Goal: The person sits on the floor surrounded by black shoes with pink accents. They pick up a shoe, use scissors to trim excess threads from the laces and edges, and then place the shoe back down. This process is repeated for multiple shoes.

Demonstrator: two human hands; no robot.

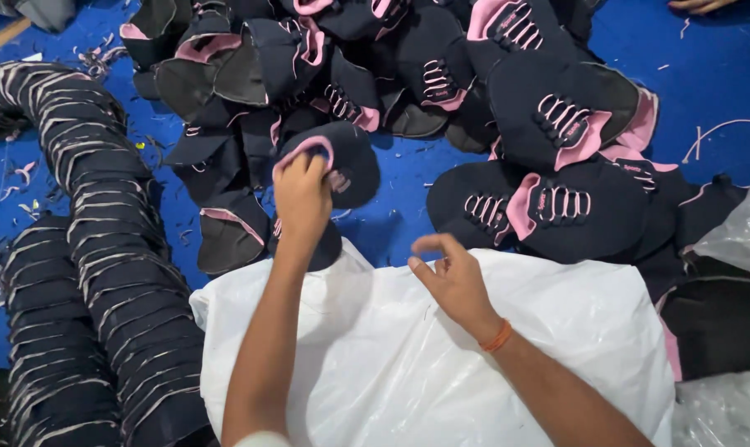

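Observation:
My left hand [302, 199] grips the pink-trimmed edge of a dark navy shoe upper [350, 165] at the near side of a big pile of the same pieces [441, 74]. My right hand [451, 277] hovers over a white plastic sheet [441, 364], fingers loosely curled and holding nothing; an orange band sits on its wrist. The pile's uppers are navy with pink lining and pink lace loops.
Long stacked rows of nested navy uppers [101, 273] snake along the left on the blue floor [391, 219]. More uppers [557, 207] lie at right beside clear plastic bags [743, 223]. Thread scraps litter the floor. Another person's hand [699, 5] shows at the top right.

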